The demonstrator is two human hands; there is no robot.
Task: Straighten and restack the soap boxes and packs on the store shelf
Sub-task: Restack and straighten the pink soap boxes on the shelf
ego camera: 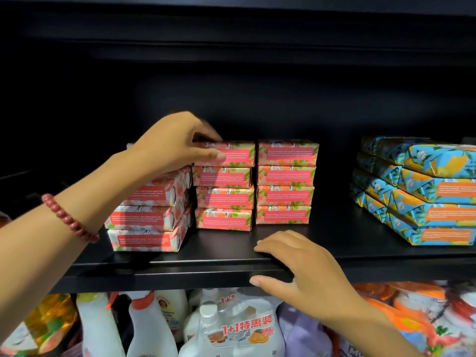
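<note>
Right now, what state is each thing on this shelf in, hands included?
left hand: grips top box of middle stack
right hand: rests on shelf edge
middle stack: four high, slightly uneven
right pink stack: four high, upright
left stack: turned askew
blue packs: stacked, angled

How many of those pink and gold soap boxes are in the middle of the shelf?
8. Left column holds four, its top box pinched by the left hand; right column holds four. Others may hide behind.
</note>
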